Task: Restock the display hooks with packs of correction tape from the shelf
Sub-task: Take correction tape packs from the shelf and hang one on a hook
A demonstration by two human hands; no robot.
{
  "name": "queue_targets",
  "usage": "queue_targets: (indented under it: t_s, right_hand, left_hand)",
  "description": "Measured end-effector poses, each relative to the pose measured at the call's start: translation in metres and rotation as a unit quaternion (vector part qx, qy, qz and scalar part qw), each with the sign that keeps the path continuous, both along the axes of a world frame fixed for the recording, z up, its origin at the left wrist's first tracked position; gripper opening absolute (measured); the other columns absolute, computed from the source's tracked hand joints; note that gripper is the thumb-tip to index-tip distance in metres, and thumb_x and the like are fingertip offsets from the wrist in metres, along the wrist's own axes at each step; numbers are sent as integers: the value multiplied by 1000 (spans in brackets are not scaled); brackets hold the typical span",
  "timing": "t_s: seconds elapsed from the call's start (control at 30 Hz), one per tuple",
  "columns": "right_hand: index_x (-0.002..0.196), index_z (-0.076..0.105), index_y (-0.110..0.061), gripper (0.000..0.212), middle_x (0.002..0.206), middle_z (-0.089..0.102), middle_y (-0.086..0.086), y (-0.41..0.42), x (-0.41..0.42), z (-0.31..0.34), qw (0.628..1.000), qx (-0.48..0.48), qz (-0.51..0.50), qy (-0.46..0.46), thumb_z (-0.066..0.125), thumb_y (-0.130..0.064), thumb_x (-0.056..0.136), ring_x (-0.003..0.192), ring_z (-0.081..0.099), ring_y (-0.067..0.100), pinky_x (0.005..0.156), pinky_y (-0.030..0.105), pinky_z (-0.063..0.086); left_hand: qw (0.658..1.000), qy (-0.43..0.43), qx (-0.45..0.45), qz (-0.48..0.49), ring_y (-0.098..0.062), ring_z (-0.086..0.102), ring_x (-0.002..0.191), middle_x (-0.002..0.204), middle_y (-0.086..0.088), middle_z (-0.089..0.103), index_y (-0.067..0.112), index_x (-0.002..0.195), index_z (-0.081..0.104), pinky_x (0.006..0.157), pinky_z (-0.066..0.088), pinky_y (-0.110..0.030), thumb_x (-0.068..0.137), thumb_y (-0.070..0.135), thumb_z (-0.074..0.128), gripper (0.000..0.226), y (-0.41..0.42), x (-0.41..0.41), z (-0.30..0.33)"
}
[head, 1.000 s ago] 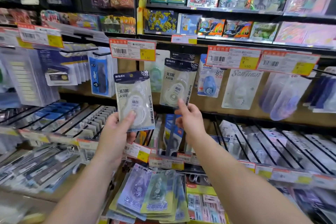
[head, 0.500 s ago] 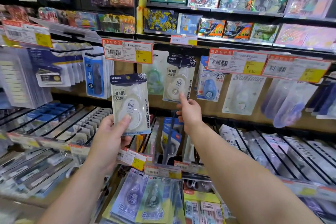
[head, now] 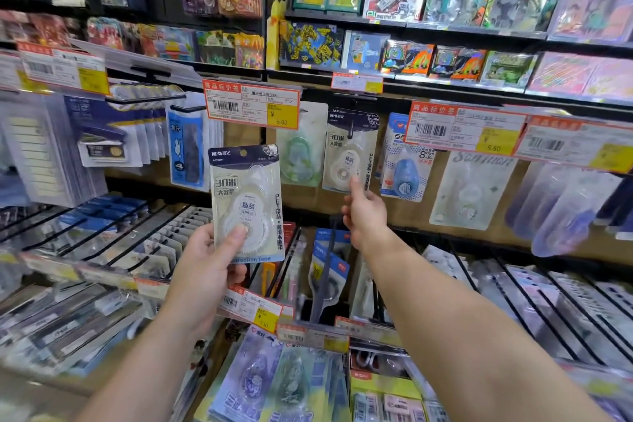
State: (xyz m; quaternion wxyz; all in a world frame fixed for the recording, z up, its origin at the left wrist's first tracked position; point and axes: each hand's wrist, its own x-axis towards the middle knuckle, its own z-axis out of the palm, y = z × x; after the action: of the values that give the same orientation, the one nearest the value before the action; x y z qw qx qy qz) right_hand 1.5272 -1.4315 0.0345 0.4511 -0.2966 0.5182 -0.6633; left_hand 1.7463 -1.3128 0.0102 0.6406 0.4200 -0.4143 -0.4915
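Tape pack [head: 246, 202] in our left hand [head: 205, 271] stands upright in front of the display, its dark header on top and the white dispenser showing through the clear blister. We hold it low: our thumb presses on the front over the toothed wheel, and the other fingers curl behind the card, so the left grip pinches the pack by its bottom part. It hangs on no hook; it sits in the air just left of the hanging pack [head: 351, 152] of the same kind.

That second pack hangs from a hook [head: 351, 128] on the brown back panel. Our right hand [head: 364, 216] reaches up to it, forefinger stretched out with its tip on the pack's lower edge; the other fingers curl loosely and hold nothing.

An orange and yellow price tag [head: 252, 104] reading 5.80 sits above the held pack. A greenish pack [head: 301, 151] hangs between the two white ones, farther back, and a blue pack [head: 406, 161] hangs just right of the hanging one. Below, a slanted shelf [head: 548, 291] with black wire dividers holds rows of stationery.
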Motion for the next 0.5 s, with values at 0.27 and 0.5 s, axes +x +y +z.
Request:
queue_targets:
  t_s: [0.27, 0.5]
  right_hand:
    - [115, 60, -6, 52, 77, 58, 0, -4, -1, 5, 1000, 19, -10, 13, 66, -50, 88, 56, 50, 9, 49, 21, 41]
    - [101, 60, -10, 48, 74, 58, 1, 4, -3, 9, 998, 59, 2, 18, 67, -54, 86, 56, 51, 11, 52, 24, 44]
  left_hand:
    - [1000, -7, -6, -2, -19, 54, 75, 89, 1, 74, 17, 113, 61, 61, 47, -29, 93, 30, 63, 24, 4, 2, 2]
    - [1000, -18, -12, -8, -16, 54, 69, 98, -7, 74, 21, 114, 63, 61, 48, -30, 93, 30, 64, 23, 12, 0, 4]
